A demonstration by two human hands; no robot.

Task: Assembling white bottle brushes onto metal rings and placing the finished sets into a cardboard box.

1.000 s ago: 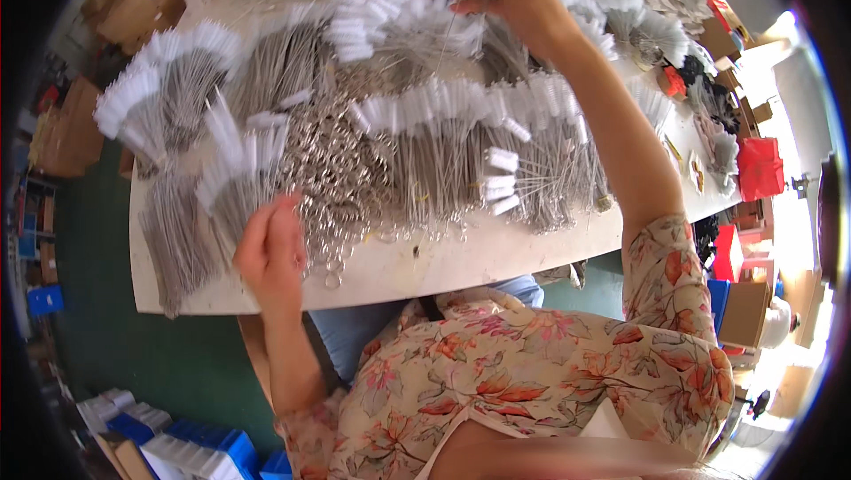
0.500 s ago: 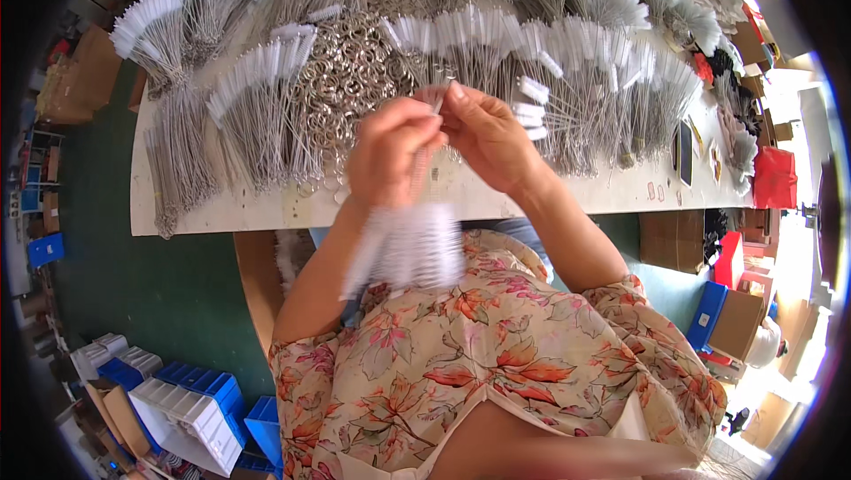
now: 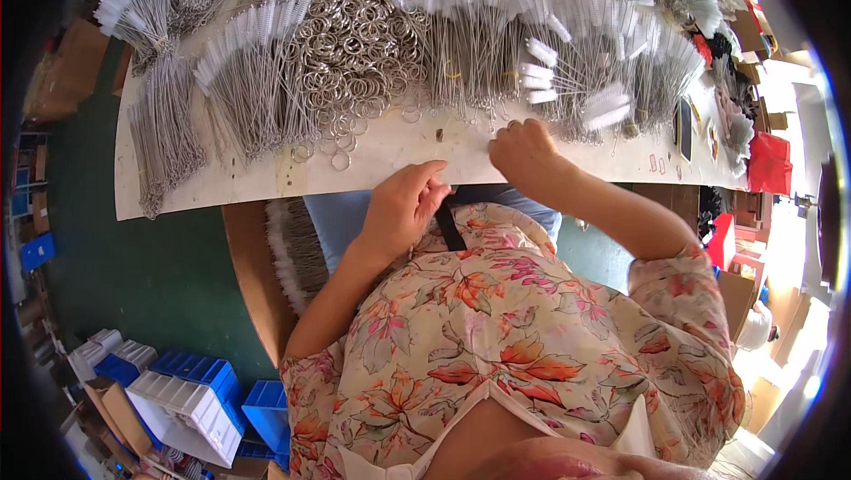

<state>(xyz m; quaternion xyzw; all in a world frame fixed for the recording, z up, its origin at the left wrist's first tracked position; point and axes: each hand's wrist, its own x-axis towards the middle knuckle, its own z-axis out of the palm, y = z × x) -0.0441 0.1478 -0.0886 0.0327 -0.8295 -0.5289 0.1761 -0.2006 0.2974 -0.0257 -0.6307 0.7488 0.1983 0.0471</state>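
Brushes [image 3: 479, 46] and metal rings [image 3: 355, 46] cover your bench [image 3: 266, 174]. Your left hand [image 3: 403, 205] curls loosely at its edge, holding nothing visible. Your right hand [image 3: 525, 154] rests closed; contents cannot be told.

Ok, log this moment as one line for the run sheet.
left hand: at table near edge, hold unclear | right hand: on table by wire brushes | metal rings: heaped mid-table

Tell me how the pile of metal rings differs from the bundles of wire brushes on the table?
The metal rings are small round loops in a loose heap; the wire brushes are long straight stems laid in fanned bundles. The rings are bare metal throughout; the brushes end in white bristle tips. Both are silvery grey and lie on the table.
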